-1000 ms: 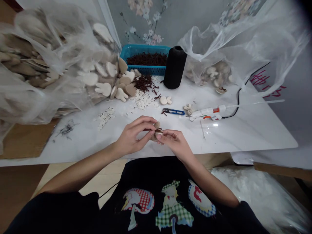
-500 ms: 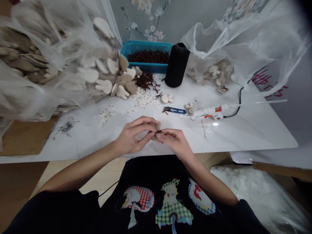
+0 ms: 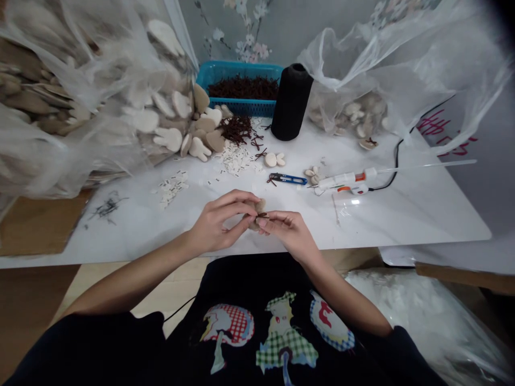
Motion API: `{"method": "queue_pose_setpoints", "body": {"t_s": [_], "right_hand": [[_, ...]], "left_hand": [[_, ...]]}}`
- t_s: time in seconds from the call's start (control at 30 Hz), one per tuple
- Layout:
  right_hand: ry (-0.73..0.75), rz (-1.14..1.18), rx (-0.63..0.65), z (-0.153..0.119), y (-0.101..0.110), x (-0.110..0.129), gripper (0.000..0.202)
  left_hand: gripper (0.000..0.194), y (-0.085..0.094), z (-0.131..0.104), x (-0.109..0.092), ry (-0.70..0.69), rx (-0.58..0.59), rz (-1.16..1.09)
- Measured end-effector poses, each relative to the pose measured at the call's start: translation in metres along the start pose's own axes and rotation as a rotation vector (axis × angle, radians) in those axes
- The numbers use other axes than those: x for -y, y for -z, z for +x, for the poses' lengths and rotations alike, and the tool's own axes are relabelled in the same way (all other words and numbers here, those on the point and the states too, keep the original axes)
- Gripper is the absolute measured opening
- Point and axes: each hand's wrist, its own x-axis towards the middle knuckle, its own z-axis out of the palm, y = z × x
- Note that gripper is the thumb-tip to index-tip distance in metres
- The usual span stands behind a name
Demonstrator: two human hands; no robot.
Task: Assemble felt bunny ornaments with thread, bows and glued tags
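Note:
My left hand (image 3: 219, 222) and my right hand (image 3: 288, 229) meet over the front of the white table. Between their fingertips is a small beige felt piece (image 3: 260, 205), partly covered by the fingers. A thin brown cord bow (image 3: 263, 215) lies across its middle. My left thumb and fingers pinch at the bow's left side, closed. From the right, my other thumb and fingers are closed on the felt piece at the bow's right end. Beyond the hands lie blue thread snips (image 3: 287, 178) and a white hot glue gun (image 3: 341, 184) with orange parts.
Behind stand a blue basket (image 3: 245, 101) of brown bows and a black thread cone (image 3: 292, 102). Plastic bags of felt pieces flank the table: one left (image 3: 137, 86), one right (image 3: 362, 80). Small white tags (image 3: 235, 159) lie scattered. The glue gun's cord (image 3: 396, 161) runs right.
The view has shifted slightly. Both hands keep nearly the same grip, and the brown bow between the fingertips shows a little more plainly.

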Motion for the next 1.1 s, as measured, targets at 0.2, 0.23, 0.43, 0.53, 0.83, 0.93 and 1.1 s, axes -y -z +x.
{"method": "queue_pose_setpoints", "body": {"t_s": [0.2, 0.23, 0.43, 0.53, 0.83, 0.93, 1.1], "right_hand": [[0.005, -0.001, -0.016, -0.0020, -0.0009, 0.0035, 0.034], [0.009, -0.002, -0.016, -0.0022, -0.0006, 0.0031, 0.035], [0.017, -0.012, -0.010, -0.0026, 0.0017, 0.0001, 0.036], [0.007, -0.015, -0.023, -0.0026, 0.0017, 0.0006, 0.035], [-0.005, -0.006, -0.023, -0.0029, 0.0021, -0.0041, 0.034], [0.003, -0.014, -0.015, -0.0033, 0.0026, -0.0044, 0.033], [-0.007, -0.020, -0.034, -0.0043, 0.0022, -0.0035, 0.035]], "left_hand": [[0.010, -0.0013, 0.0011, -0.0005, 0.021, -0.001, 0.017], [0.010, -0.0016, 0.0014, -0.0006, 0.027, -0.003, 0.020], [0.011, -0.0048, 0.0011, -0.0002, 0.087, -0.012, -0.005], [0.011, -0.0056, -0.0007, -0.0018, 0.163, -0.013, -0.088], [0.043, -0.0012, 0.0064, -0.0034, 0.640, 0.045, -0.464], [0.050, -0.0026, 0.0070, 0.0017, 0.710, 0.121, -0.511], [0.048, -0.0038, 0.0071, -0.0009, 0.745, 0.132, -0.507]]}}
